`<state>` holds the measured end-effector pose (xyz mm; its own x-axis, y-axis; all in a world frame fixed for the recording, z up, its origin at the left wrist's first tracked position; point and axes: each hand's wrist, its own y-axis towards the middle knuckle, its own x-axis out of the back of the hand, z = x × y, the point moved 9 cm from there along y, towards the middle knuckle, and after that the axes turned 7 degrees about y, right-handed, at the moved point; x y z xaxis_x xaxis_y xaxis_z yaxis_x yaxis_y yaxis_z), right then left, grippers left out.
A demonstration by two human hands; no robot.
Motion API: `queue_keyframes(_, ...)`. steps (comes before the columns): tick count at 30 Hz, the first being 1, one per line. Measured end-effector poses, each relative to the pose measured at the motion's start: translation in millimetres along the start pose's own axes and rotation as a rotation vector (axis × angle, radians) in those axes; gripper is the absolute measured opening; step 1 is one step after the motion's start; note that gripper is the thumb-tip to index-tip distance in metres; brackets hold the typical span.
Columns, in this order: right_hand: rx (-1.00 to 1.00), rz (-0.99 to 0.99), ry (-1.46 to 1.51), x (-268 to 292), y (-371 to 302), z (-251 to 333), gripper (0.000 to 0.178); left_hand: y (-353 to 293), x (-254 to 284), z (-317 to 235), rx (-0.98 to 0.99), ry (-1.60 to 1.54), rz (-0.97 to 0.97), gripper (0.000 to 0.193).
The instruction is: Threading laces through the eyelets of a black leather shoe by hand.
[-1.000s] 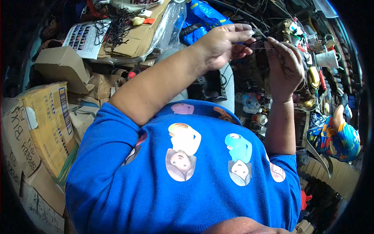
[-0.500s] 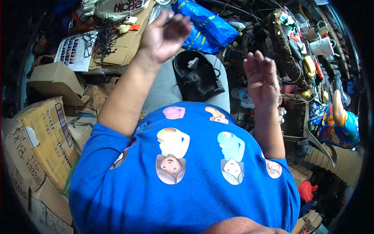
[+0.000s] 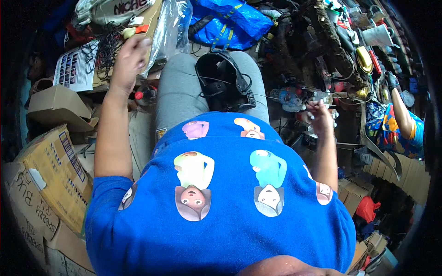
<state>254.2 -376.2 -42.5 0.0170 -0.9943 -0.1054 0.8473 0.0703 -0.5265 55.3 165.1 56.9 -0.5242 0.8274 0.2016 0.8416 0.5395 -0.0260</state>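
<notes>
A black strapped item, apparently a sandal [image 3: 221, 76], rests between my knees on the grey trousers [image 3: 177, 89]. A thin thread [image 3: 271, 97] stretches out from it toward both sides. My left hand [image 3: 129, 62] is raised far out to the left, its fingers curled and slightly blurred; the thread's left end runs toward it, though the grip itself is hard to see. On the right, my right hand [image 3: 320, 117] is closed in a pinch on the thread's other side, also a little blurred.
Cardboard boxes [image 3: 57, 161] are stacked at the left, and a red-capped bottle [image 3: 146, 95] stands beside my left knee. A blue bag [image 3: 235, 23] lies ahead. Tools and a white mug [image 3: 376, 35] crowd the right, where another person's arm [image 3: 403, 112] shows.
Both hands have gone from open palms to curled fingers. My left hand has moved outward to the left, my right hand lower and nearer to me. The thread now shows stretched across the sandal.
</notes>
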Motion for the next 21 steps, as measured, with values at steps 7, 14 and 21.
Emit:
queue_keyframes(7, 0.445, 0.984, 0.021, -196, -143, 183, 0.032, -44, -174, -146, -0.281, 0.165, 0.701, 0.039)
queue_keyframes(14, 0.716, 0.939, -0.384, -278, -180, 185, 0.046, -100, -159, -138, -0.336, -0.11, 0.96, 0.017)
queue_keyframes(21, 0.708, 0.665, -1.516, -294, -99, 12, 0.06, -112, -5, 5, 0.196, -0.513, 0.357, 0.032)
